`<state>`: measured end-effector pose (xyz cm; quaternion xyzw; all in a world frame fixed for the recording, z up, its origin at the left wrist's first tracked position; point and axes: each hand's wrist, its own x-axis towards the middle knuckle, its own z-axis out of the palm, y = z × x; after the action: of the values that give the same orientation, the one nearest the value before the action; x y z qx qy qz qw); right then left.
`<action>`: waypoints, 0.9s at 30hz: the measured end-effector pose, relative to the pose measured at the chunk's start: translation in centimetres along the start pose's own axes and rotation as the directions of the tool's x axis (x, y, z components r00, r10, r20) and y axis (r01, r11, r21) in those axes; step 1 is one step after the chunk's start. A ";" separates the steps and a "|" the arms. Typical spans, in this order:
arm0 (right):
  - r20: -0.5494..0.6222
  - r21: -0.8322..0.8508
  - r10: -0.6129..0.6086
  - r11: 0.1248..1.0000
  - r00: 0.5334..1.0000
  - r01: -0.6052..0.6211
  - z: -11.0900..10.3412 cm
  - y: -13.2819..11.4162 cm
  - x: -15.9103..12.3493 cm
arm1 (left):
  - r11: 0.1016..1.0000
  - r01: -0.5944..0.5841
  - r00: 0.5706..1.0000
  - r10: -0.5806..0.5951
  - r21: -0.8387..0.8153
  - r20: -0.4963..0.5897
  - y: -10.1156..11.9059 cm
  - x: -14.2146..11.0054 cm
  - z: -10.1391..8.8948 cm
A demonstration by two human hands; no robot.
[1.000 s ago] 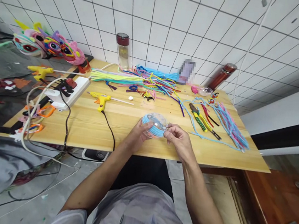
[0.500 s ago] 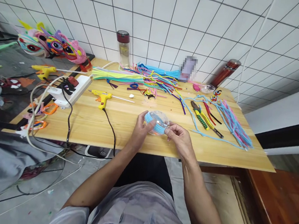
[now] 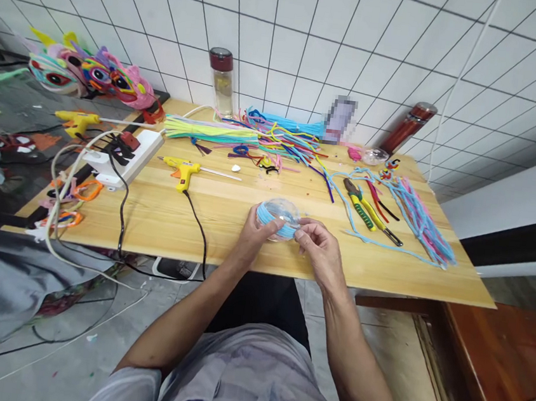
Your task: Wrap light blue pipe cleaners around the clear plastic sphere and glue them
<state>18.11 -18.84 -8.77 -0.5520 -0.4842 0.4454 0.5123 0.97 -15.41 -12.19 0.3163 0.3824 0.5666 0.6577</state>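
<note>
A clear plastic ball (image 3: 281, 204) with light blue pipe cleaner (image 3: 286, 230) wound across it in rows is held above the table's near edge. My left hand (image 3: 254, 230) grips its left side, the thumb pressed on the blue rows. At the right side, my right hand (image 3: 318, 243) pinches thumb against fingers at the end of the rows. What lies between those right fingertips is mostly hidden, but it looks like the blue pipe cleaner.
A yellow glue gun (image 3: 183, 174) with its cord lies left on the wooden table (image 3: 252, 256), near a power strip (image 3: 133, 154). Pliers (image 3: 359, 205) and bundled pipe cleaners (image 3: 423, 220) lie right. Pipe cleaners (image 3: 217, 133), a glass bottle (image 3: 221, 84) and a red flask (image 3: 407, 129) stand or lie behind.
The ball has turned slightly in my hands, and my left thumb has shifted a little to the right over the blue rows. The camera view has moved slightly.
</note>
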 end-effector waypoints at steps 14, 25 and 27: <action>-0.041 -0.119 -0.098 0.989 0.994 0.093 0.9 -1.4 -1.0 | 0.994 -0.078 0.994 0.083 0.081 -0.066 -0.3 0.1 0.3; -0.073 -0.158 -0.079 0.985 0.994 0.066 0.5 -1.4 -1.0 | 0.988 -0.071 0.993 0.057 0.139 0.103 0.7 0.2 0.0; -0.075 -0.154 -0.081 0.986 0.994 0.069 0.4 -1.3 -1.0 | 0.981 -0.076 0.994 0.061 0.178 0.086 0.5 0.3 -0.1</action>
<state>17.46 -19.80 -7.53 -0.5881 -0.5159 0.3654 0.5045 0.68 -15.07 -11.88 0.4103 0.3945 0.5385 0.6213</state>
